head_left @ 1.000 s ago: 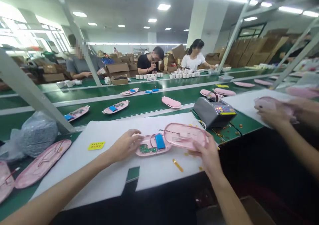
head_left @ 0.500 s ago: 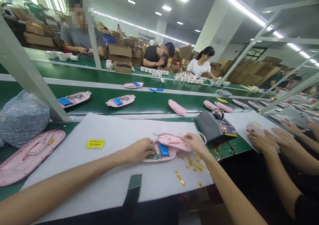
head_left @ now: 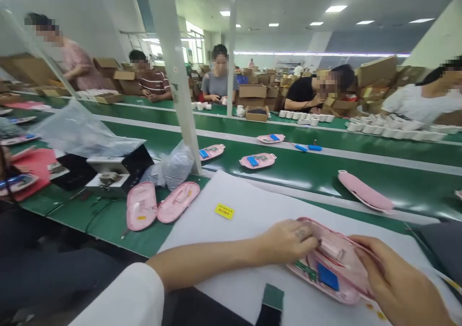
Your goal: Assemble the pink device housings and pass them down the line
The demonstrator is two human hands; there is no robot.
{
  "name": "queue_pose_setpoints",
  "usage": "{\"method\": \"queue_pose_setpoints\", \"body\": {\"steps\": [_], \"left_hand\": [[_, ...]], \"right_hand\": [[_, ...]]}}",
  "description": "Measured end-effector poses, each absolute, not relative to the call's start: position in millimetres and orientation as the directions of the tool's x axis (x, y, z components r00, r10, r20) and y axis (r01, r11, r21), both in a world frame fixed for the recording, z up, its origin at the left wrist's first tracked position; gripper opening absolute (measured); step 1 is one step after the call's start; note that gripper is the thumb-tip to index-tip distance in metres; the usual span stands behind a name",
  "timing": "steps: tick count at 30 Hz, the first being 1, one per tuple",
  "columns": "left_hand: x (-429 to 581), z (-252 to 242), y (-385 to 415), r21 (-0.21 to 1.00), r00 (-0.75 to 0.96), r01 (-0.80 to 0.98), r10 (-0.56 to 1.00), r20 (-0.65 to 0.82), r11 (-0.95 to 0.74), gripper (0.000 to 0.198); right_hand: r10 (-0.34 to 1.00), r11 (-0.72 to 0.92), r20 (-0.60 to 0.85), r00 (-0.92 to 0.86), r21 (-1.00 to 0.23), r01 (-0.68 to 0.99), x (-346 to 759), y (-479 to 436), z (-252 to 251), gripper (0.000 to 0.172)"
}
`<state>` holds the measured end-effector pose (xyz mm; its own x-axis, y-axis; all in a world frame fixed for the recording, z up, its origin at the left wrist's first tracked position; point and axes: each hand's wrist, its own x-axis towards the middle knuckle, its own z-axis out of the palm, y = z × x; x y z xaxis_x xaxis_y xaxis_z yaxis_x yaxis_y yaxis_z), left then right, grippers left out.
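My right hand (head_left: 395,275) grips the right side of a pink plastic shell half (head_left: 346,263), thumb on its inner face. This half is tilted, inner side up, with thin red wires along it. Curled at its left end are the fingers of my left hand (head_left: 290,241), closed and slightly blurred. Partly under the tilted half lies a second pink shell half (head_left: 348,297). It holds a blue battery pack (head_left: 327,277) and a green circuit board (head_left: 306,269). Both halves are over a white sheet (head_left: 249,241), and the upper one hides part of the lower.
Two pink shell halves (head_left: 141,205) lie left beside a plastic bag (head_left: 178,164). A yellow card (head_left: 224,211) rests on the sheet. Pink shells (head_left: 258,160) sit on the green conveyor (head_left: 306,172) behind. A metal post (head_left: 180,85) stands at the belt's edge. Co-workers sit opposite.
The view has swung left and closer. My left hand has moved from the lower shell's board up to the left end of the upper half. My right hand keeps hold of that half.
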<state>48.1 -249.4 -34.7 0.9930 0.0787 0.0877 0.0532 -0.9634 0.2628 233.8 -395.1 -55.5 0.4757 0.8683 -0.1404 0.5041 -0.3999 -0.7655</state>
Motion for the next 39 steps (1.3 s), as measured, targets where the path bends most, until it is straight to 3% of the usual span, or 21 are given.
{"method": "queue_pose_setpoints", "body": {"steps": [2,6,10,12,15,17,19,22,24,28,31,35,39], "left_hand": [[49.8,-40.6,-249.4,0.304,0.992,0.105,0.12,0.031,-0.947,0.015],[53.0,-41.4,-254.5,0.559,0.985,0.116,0.167,0.042,-0.821,0.012],[54.2,-38.8,-251.7,0.6,0.829,0.347,0.534,0.163,-0.721,0.015],[53.9,-39.5,-248.1,0.661,0.772,0.345,0.602,0.203,-0.666,0.018],[53.3,-40.4,-245.6,0.789,0.806,0.241,0.57,0.162,-0.566,0.016],[53.1,-40.7,-245.3,0.867,0.807,0.227,0.584,0.087,-0.443,0.012],[53.5,-40.2,-244.7,0.932,0.736,0.298,0.672,-0.086,-0.207,0.009],[54.9,-37.3,-242.6,0.891,0.604,0.387,0.665,-0.439,0.237,0.046],[55.9,-35.0,-241.7,0.838,0.589,0.408,0.598,-0.544,0.361,0.05],[56.8,-33.5,-243.3,0.84,0.579,0.449,0.617,-0.533,0.304,0.042],[58.0,-31.2,-245.0,0.83,0.564,0.5,0.634,-0.528,0.247,0.044],[61.6,-22.7,-239.1,0.767,0.589,0.612,0.535,-0.606,0.195,0.049],[62.7,-25.5,-226.3,0.675,0.616,0.737,0.394,-0.683,0.018,0.054]], "right_hand": [[0.849,-0.416,-0.089,0.521,-0.722,0.554,225.1,-394.3,-57.9,0.038],[0.838,-0.403,-0.03,0.544,-0.708,0.58,220.1,-391.5,-48.4,0.033],[0.874,-0.357,-0.072,0.481,-0.767,0.534,223.7,-386.4,-36.7,0.029],[0.875,-0.372,-0.12,0.47,-0.788,0.49,225.3,-384.5,-34.1,0.028],[0.852,-0.393,-0.162,0.497,-0.826,0.405,226.9,-382.7,-31.4,0.027],[0.841,-0.392,-0.173,0.513,-0.849,0.355,228.6,-381.6,-30.8,0.028],[0.837,-0.391,-0.191,0.513,-0.864,0.316,231.5,-380.4,-32.0,0.027],[0.828,-0.427,-0.241,0.506,-0.856,0.291,235.4,-377.1,-35.8,0.025],[0.828,-0.455,-0.258,0.498,-0.829,0.326,234.9,-372.2,-38.3,0.025],[0.894,-0.403,-0.225,0.387,-0.782,0.475,224.0,-353.3,-42.5,0.028],[0.902,-0.429,-0.314,0.297,-0.73,0.532,213.8,-337.6,-43.5,0.019],[0.862,-0.506,-0.404,0.306,-0.72,0.475,205.4,-325.8,-40.0,0.015],[0.861,-0.416,-0.257,0.438,-0.853,0.317,222.1,-348.0,-50.6,0.018]]}}
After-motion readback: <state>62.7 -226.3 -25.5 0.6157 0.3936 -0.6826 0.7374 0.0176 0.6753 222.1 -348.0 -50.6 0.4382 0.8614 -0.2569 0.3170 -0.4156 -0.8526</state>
